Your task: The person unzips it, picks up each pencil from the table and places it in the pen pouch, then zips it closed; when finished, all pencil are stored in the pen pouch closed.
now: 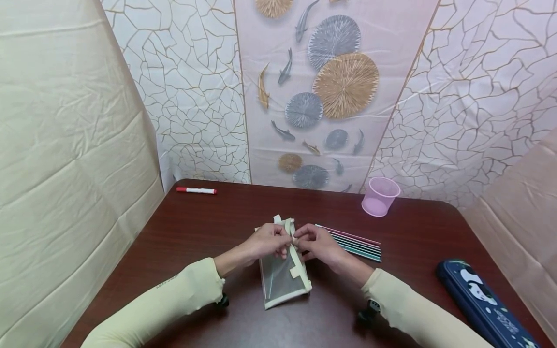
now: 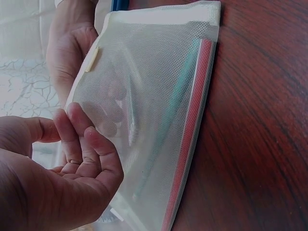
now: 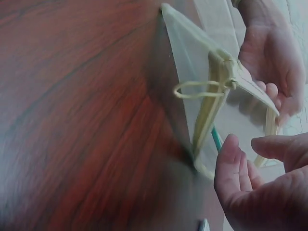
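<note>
A see-through mesh pouch point(image 1: 278, 278) with cream trim lies on the table between the hands. My left hand point(image 1: 271, 240) pinches its upper edge with thumb and curled fingers. Close beside it, my right hand point(image 1: 319, 246) pinches the same edge from the other side, fingers bent toward the thumb. The right wrist view shows the pouch's cream edges point(image 3: 209, 110) spread apart, with a cord loop point(image 3: 197, 90) at one end. Through the mesh in the left wrist view show a slim teal strip point(image 2: 178, 86) and a red strip point(image 2: 192, 120) along the lower side.
Several pink and teal pencils point(image 1: 357, 246) lie in a row right of the pouch. A pink cup point(image 1: 380, 197) stands at the back right, a red-and-white marker point(image 1: 197, 190) lies back left. The navy pencil case point(image 1: 485, 302) rests near the table's right edge.
</note>
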Tool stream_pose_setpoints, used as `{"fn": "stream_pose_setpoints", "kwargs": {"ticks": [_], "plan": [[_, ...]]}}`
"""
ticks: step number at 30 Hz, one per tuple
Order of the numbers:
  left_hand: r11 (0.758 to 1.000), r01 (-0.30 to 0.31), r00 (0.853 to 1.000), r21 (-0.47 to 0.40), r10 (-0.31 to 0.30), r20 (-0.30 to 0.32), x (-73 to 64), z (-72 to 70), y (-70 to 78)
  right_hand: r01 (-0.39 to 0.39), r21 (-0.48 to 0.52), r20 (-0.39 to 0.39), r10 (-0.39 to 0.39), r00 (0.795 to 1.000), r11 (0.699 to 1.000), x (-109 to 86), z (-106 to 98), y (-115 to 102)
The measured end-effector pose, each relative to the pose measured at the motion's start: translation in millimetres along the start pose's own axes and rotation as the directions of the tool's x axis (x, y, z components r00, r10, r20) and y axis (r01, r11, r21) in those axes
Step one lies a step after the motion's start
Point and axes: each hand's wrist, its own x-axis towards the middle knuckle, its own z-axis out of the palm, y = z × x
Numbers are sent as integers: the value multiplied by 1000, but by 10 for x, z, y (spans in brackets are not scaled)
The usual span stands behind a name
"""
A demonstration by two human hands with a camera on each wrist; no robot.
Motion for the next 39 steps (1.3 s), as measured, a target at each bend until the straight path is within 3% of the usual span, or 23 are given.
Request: {"fn": "stream_pose_setpoints", "kwargs": {"ticks": [4, 11, 18, 24, 27, 31, 33, 35, 39], "plan": [[1000, -4, 1000, -1, 4, -6, 10, 3, -7, 28, -5, -11, -28, 1000, 1000, -5, -91, 20], [1000, -19, 999, -1, 19, -37, 0, 4, 20, 115, -88, -109, -125, 986, 989, 36, -339, 36], [998, -54, 989, -41, 48, -138, 4, -66, 55, 134, -186, -203, -171, 964, 973, 48, -639, 6], [998, -51, 980, -44, 41, -197, 8, -120, 79, 130, -342, -233, -218, 948, 931, 66, -910, 24], [999, -44, 980, -33, 37, -197, 8, -133, 74, 123, -461, -209, -243, 947, 879, 108, -1076, 65], [998, -48, 980, -30, 41, -193, 15, -139, 53, 119, -630, -133, -258, 957, 767, 185, -1317, 150], [998, -51, 980, -36, 43, -193, 15, -143, 48, 125, -677, -85, -245, 966, 725, 215, -1421, 184], [998, -51, 981, -45, 42, -192, 15, -147, 47, 148, -691, -23, -226, 974, 708, 236, -1506, 213], [997, -46, 982, -56, 35, -185, 15, -154, 46, 201, -667, 86, -194, 977, 717, 261, -1619, 279]]}}
